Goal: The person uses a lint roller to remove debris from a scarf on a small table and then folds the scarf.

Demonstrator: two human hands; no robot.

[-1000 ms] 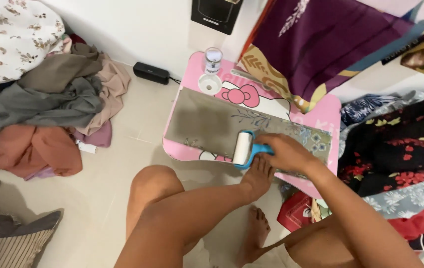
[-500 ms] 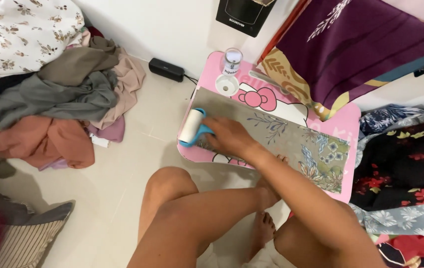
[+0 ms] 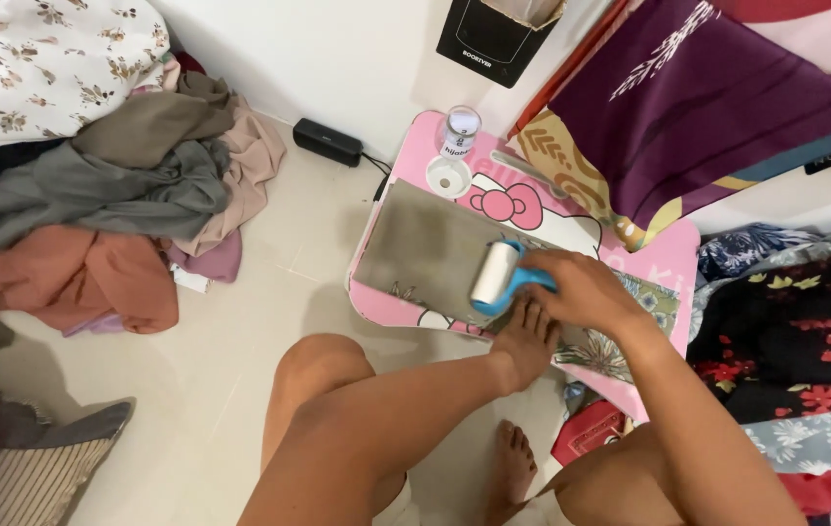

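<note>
My right hand (image 3: 586,292) grips the blue handle of a lint roller (image 3: 498,278). Its white roll lies on a grey cloth (image 3: 425,244) spread over a small pink table (image 3: 673,258) with a cartoon cat print. My left hand (image 3: 527,341) rests flat on the near edge of the cloth, just below the roller, with its fingers stretched out. The cloth's right part, under my right hand, has a leafy pattern (image 3: 600,346).
A small clear jar (image 3: 460,130) and a white lid (image 3: 448,177) stand at the table's far corner. A black box (image 3: 329,142) lies by the wall. Piled clothes (image 3: 113,195) fill the left. Patterned fabrics (image 3: 785,331) and a purple cloth (image 3: 707,107) lie at the right. My knee (image 3: 318,375) and foot (image 3: 513,458) are below the table.
The roller went from the cloth's right part to its left end, and has now come back to the middle. My left hand stayed on the cloth's near edge.
</note>
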